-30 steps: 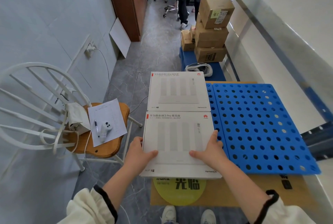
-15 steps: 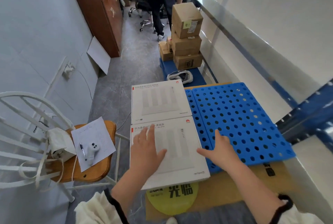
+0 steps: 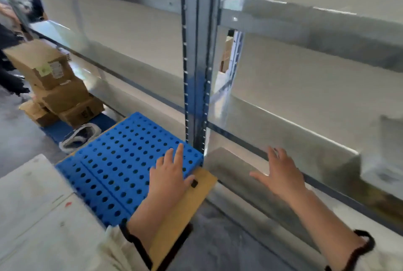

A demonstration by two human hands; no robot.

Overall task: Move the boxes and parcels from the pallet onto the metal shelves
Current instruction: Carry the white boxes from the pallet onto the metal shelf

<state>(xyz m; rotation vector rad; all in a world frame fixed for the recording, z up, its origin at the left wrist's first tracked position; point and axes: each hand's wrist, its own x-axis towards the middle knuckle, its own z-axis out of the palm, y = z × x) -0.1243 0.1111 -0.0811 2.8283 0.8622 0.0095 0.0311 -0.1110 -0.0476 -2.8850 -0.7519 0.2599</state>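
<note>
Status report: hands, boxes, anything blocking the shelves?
Left hand open over blue pallet, right hand open by lower metal shelf; both empty. White boxes at lower left, not held. Nothing seen between hands and shelf.

Both hands are empty with fingers spread. The left hand is over a corner of the blue perforated pallet, and the right hand is before the metal shelves. Blurred white flat boxes lie at lower left, and stacked brown cartons stand beyond.

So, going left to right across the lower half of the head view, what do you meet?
White boxes → left hand → metal shelf upright → right hand.
</note>
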